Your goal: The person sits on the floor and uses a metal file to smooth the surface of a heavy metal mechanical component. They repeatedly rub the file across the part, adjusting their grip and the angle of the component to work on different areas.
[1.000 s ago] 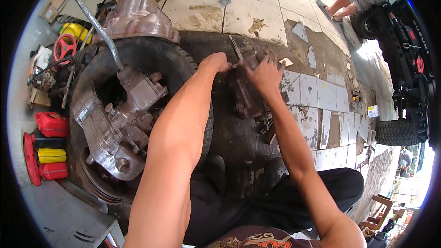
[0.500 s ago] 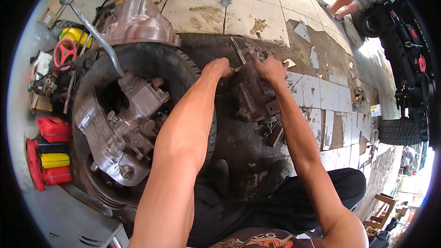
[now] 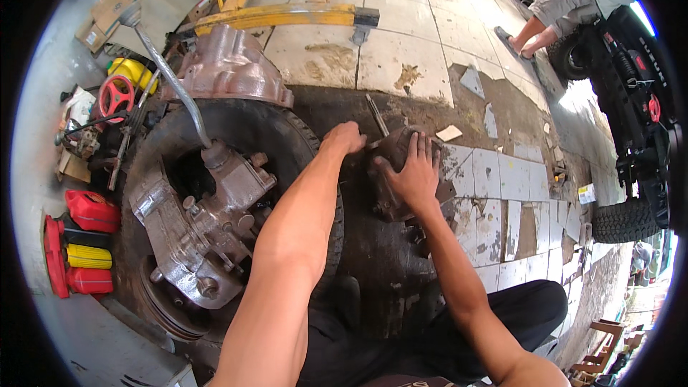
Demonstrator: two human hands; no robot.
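Note:
My left hand is curled beside a thin metal shaft on a dark, grimy metal housing; what its fingers hold is too small to make out. My right hand lies on top of that housing with fingers spread and thumb out to the left, partly hiding it. To the left, a greasy gearbox assembly with a long bent lever rests on a black tire. A rusty cast bell housing sits behind the tire.
A yellow steel frame stands on the tiled floor. Red fuel cans, hoses and tools crowd the left wall. A seated person's legs and a black vehicle are at the right. Broken tiles lie beside the housing.
The view has tipped so everything sits lower in the picture. My right hand has shifted its grip to lie across the housing's top with fingers more spread. My left hand stays beside the shaft.

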